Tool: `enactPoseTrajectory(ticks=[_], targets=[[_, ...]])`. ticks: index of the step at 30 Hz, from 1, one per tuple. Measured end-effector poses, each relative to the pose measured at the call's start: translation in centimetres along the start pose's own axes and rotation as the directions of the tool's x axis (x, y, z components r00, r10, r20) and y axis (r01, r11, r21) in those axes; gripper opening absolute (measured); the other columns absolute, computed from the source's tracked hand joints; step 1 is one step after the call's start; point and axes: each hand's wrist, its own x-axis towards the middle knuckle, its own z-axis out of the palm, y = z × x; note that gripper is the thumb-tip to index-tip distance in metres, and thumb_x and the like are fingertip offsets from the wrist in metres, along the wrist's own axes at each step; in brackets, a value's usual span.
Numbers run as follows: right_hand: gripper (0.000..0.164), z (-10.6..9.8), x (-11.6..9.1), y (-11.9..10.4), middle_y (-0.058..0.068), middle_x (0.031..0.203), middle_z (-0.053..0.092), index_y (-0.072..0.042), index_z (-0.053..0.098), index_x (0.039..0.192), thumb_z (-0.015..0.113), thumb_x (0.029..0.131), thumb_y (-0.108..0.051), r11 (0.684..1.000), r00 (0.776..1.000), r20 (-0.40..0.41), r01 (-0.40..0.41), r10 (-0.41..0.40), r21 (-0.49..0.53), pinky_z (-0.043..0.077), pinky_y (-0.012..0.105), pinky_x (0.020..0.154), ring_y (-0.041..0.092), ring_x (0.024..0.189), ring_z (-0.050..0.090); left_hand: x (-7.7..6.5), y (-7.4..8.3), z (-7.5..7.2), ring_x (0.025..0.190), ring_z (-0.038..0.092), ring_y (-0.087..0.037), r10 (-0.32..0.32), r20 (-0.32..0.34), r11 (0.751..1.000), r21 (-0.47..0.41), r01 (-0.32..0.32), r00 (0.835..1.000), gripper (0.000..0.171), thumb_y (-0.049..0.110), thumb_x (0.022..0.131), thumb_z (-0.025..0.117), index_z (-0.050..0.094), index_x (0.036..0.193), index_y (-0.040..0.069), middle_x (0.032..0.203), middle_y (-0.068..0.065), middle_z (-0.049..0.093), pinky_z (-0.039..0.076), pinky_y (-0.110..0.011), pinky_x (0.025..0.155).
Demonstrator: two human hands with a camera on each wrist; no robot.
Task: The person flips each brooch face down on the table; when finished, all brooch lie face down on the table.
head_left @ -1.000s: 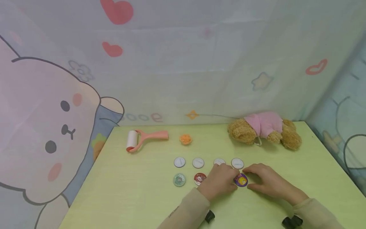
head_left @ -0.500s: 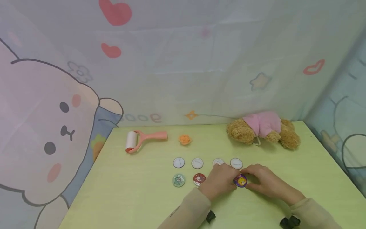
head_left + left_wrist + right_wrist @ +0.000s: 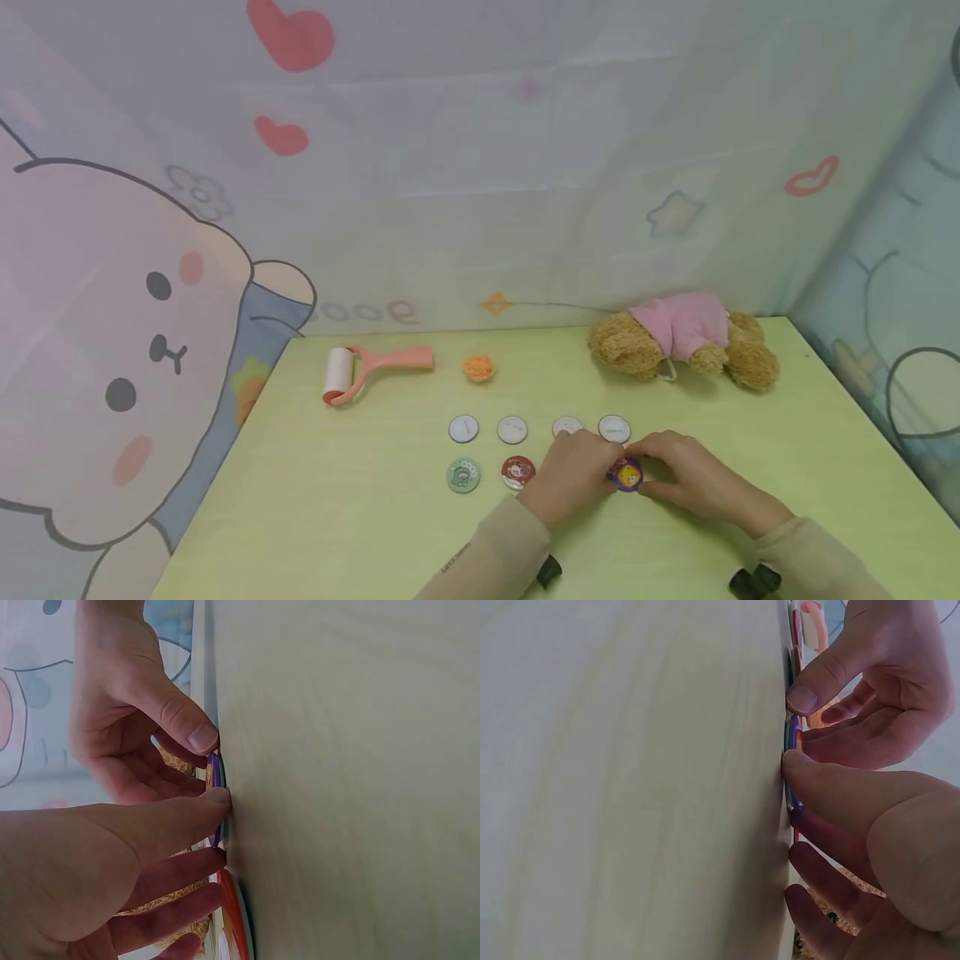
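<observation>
A purple pin badge (image 3: 628, 475) with a yellow cartoon face lies on the table between both hands. The left hand (image 3: 576, 475) pinches its left edge between thumb and index finger. On the opposite edge, thumb and index finger of the right hand (image 3: 690, 479) hold it too. Close up, the purple badge (image 3: 215, 769) looks flat against the tabletop. To the left lie a red badge (image 3: 517, 472) and a green badge (image 3: 463, 475), pictures up. Any badge under the left hand is hidden in the head view.
Behind the hands is a row of white badge backs (image 3: 512, 430), one partly covered by the left hand. Farther back lie a pink-handled lint roller (image 3: 393, 360), a small orange object (image 3: 479, 368) and a teddy bear (image 3: 686, 333) in pink. A printed cloth (image 3: 465, 183) hangs behind the table (image 3: 337, 500).
The right hand has closed in on the purple badge, its fingertips now at the badge's edge. The left hand has barely moved. The whole head view has shifted slightly.
</observation>
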Motion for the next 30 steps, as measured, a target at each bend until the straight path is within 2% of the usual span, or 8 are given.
enactPoseTrajectory(ticks=[6,17,25,30], targets=[[0.042,-0.11,0.16,0.02,-0.001,0.110,0.076,-0.010,0.075,0.117,0.092,0.078,-0.010,1.000,1.000,0.006,-0.001,0.001,-0.002,0.059,0.041,0.086,0.015,0.100,0.070,-0.01,0.01,0.09,0.066,0.062,-0.009,0.011,-0.022,1.000,0.018,-0.011,1.000,0.016,0.041,0.091,0.081,0.074,0.094,0.027,0.079,0.011,0.071,0.040,-0.026,0.052],[0.044,-0.02,-0.16,-0.03,0.002,0.109,0.077,-0.007,0.074,0.117,0.093,0.077,-0.010,1.000,1.000,-0.005,0.001,-0.001,0.007,0.060,0.042,0.085,0.018,0.099,0.071,-0.08,0.13,0.12,0.067,0.064,-0.008,0.054,-0.042,0.998,0.041,-0.052,0.998,0.014,0.035,0.091,0.082,0.074,0.096,0.025,0.079,0.012,0.070,0.044,-0.022,0.052],[0.044,-0.06,-0.28,-0.26,0.000,0.111,0.077,-0.007,0.075,0.118,0.092,0.078,-0.010,0.999,0.998,0.020,-0.053,0.053,-0.007,0.060,0.042,0.086,0.016,0.101,0.071,0.00,0.16,0.37,0.072,0.066,-0.007,0.079,-0.029,0.996,0.043,-0.077,0.996,0.019,0.036,0.090,0.084,0.075,0.102,0.024,0.085,0.012,0.073,0.050,-0.021,0.058],[0.043,0.16,-0.09,-0.33,0.000,0.111,0.077,-0.006,0.075,0.119,0.091,0.079,-0.009,0.998,0.997,0.031,-0.070,0.070,-0.010,0.060,0.043,0.087,0.017,0.102,0.071,-0.28,-0.11,0.41,0.070,0.065,-0.007,0.091,-0.054,0.995,0.049,-0.089,0.994,0.018,0.035,0.091,0.083,0.074,0.101,0.023,0.084,0.012,0.072,0.049,-0.021,0.056]])
